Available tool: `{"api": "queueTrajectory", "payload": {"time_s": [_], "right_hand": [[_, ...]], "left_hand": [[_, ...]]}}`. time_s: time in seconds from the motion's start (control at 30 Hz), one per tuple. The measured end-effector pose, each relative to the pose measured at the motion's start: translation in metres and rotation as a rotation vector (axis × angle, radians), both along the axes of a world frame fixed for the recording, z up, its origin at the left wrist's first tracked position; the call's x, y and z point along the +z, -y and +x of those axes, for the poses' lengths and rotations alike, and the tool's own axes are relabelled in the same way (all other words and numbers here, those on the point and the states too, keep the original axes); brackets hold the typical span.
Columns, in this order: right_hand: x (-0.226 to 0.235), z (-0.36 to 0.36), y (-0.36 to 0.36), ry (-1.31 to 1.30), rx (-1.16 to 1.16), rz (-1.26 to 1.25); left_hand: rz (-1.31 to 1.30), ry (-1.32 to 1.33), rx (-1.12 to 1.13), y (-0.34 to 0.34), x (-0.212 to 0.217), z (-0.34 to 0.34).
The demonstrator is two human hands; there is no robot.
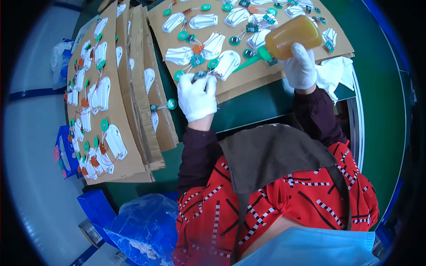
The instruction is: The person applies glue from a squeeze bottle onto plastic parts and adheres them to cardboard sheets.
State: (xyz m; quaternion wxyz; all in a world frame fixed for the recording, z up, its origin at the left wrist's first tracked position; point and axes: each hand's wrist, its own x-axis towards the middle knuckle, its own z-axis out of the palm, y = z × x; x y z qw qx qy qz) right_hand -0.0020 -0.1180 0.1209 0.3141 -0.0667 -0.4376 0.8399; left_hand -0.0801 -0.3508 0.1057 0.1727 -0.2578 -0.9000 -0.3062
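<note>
My right hand (301,68), in a white glove, grips an amber squeeze bottle (295,37). The bottle is tilted, its green cap (264,53) low and its thin green nozzle (246,64) pointing left and down toward a white plastic housing (228,65). My left hand (197,98), also gloved in white, is closed at the near edge of the cardboard sheet (248,86). Its fingertips pinch a small green circuit board (200,75), partly covered by the fingers. Beside that board sit green round discs (179,75) with thin wires.
More white housings (203,21) with wired boards and discs cover the cardboard. At left, stacked cardboard sheets (133,165) carry similar parts. A white cloth (333,73) lies right of my right hand. A blue plastic bag (144,221) and a blue bin (95,206) stand at lower left.
</note>
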Motion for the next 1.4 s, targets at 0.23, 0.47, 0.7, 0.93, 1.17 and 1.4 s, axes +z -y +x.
{"api": "queueTrajectory", "payload": {"time_s": [0.23, 0.47, 0.7, 0.93, 1.17, 1.4], "right_hand": [[-0.014, -0.014, -0.007, -0.075, 0.069, 0.296], [-0.015, -0.021, -0.005, 0.068, 0.066, 0.433], [0.001, -0.026, 0.014, 0.073, 0.088, 0.358], [-0.021, -0.029, -0.011, 0.165, 0.012, 0.602], [-0.021, -0.026, -0.012, 0.225, 0.001, 0.757], [-0.039, -0.020, -0.023, 0.214, 0.080, 0.721]], "left_hand": [[0.009, 0.013, -0.001, -0.001, -0.011, -0.002], [-0.006, -0.022, 0.016, 0.000, -0.018, 0.003], [0.006, -0.035, 0.012, -0.006, -0.018, -0.005], [0.006, -0.051, 0.007, -0.011, -0.024, -0.005], [0.022, -0.036, 0.019, -0.014, -0.025, -0.003], [0.045, -0.051, 0.025, -0.018, -0.026, -0.003]]}}
